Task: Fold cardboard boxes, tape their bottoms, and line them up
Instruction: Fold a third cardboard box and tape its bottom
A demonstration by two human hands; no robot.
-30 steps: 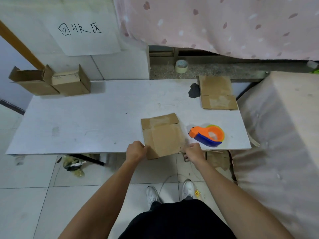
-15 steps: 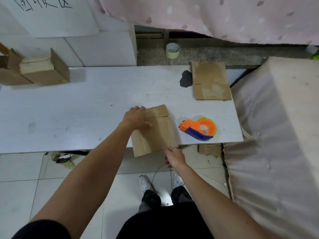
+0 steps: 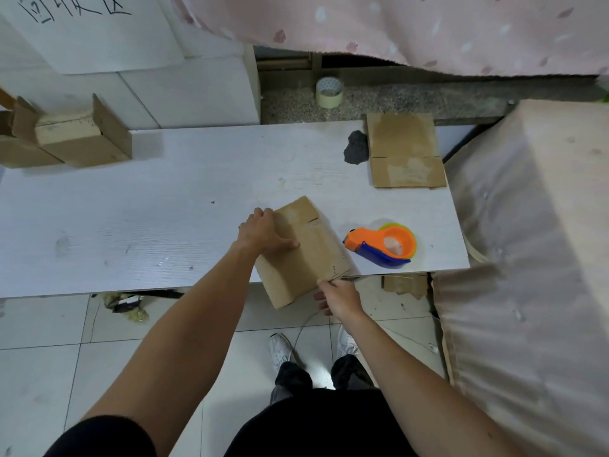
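Cardboard box, flattened, runs lengthwise near-to-far, near end overhanging the table.

White paper sheet, hanging at upper left, is bearing handwritten black characters, seemingly 回收区, their tops being cropped by the frame's upper edge.

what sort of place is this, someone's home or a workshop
Likely a makeshift packing corner in a home or small workshop, not a factory: a plain white table holds flat cardboard, a tape dispenser and folded boxes, with a flowered cloth hung behind.
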